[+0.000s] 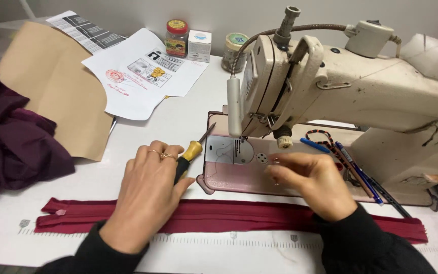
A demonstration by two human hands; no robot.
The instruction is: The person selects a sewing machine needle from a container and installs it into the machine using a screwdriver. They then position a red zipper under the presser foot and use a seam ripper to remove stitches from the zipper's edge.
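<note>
My left hand [145,195] grips a screwdriver [191,155] with a yellow and black handle; its tip points at the metal needle plate [229,149] of a cream sewing machine [361,86]. My right hand [313,182] rests on the machine bed right of the plate, fingertips pinched together on something small that I cannot make out. A long dark red zipper strip [229,215] lies across the table under both wrists.
Dark purple fabric [11,137] is heaped at the left, beside brown paper [51,81] and printed sheets [143,76]. Small jars and a box [198,43] stand at the back. Pens and a patterned cord [345,157] lie under the machine arm.
</note>
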